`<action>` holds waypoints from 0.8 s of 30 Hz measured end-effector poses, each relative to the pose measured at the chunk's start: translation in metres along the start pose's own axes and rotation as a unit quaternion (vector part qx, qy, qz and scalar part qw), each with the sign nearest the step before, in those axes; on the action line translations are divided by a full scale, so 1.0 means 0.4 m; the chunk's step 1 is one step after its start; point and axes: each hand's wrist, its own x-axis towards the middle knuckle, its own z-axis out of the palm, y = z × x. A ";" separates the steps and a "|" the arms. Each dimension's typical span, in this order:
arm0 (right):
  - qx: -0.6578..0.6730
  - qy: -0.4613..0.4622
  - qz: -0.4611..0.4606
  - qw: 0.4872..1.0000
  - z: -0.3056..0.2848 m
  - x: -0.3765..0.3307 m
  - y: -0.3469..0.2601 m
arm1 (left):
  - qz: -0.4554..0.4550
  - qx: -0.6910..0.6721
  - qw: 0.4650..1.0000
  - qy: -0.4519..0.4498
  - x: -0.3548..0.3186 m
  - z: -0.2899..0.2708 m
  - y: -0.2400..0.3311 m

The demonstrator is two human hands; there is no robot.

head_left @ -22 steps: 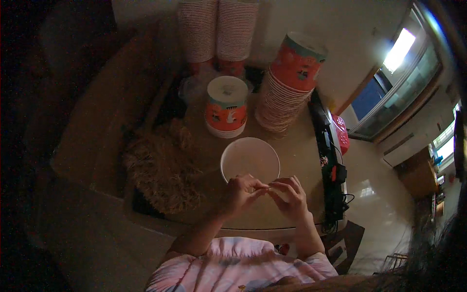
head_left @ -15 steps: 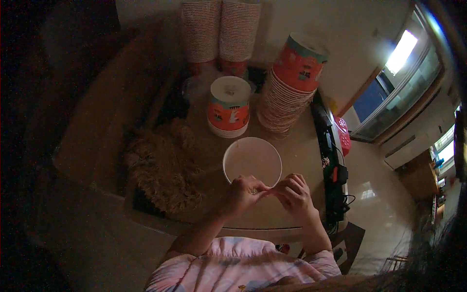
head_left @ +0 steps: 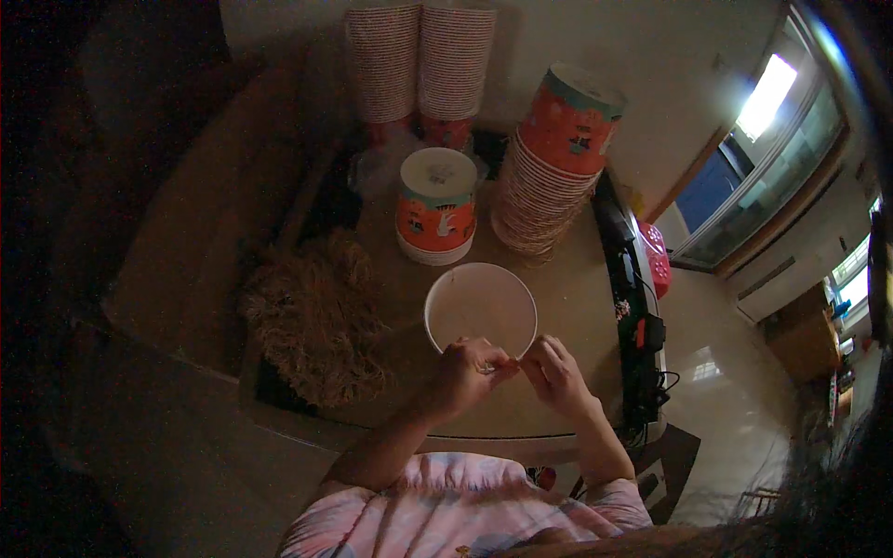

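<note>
Pinching small item between both hands (head_left: 510, 372) at white bowl (head_left: 480, 307) rim.

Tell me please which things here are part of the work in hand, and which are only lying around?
In use:
- left hand and right hand, pinching something small between them, too small to identify
- open white bowl, just beyond the fingers

Lying about:
- lidded orange cup
- leaning stack of cups
- two tall cup stacks
- heap of dry noodles
- red object at the table edge

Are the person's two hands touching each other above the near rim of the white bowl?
Touching. In the head view the left hand and right hand meet at the fingertips, pinching something small, too small to identify, over the near rim of the white bowl.
</note>
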 end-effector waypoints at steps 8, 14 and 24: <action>0.089 0.097 0.089 0.987 0.003 0.007 -0.013 | -0.026 -0.055 0.997 0.041 0.025 0.007 -0.069; 0.331 0.149 0.283 0.888 0.042 -0.033 0.038 | 0.133 0.186 0.972 -0.050 0.061 -0.012 -0.072; 0.135 0.147 0.199 0.959 0.090 -0.009 0.052 | -0.092 0.021 0.983 -0.158 0.075 -0.035 -0.040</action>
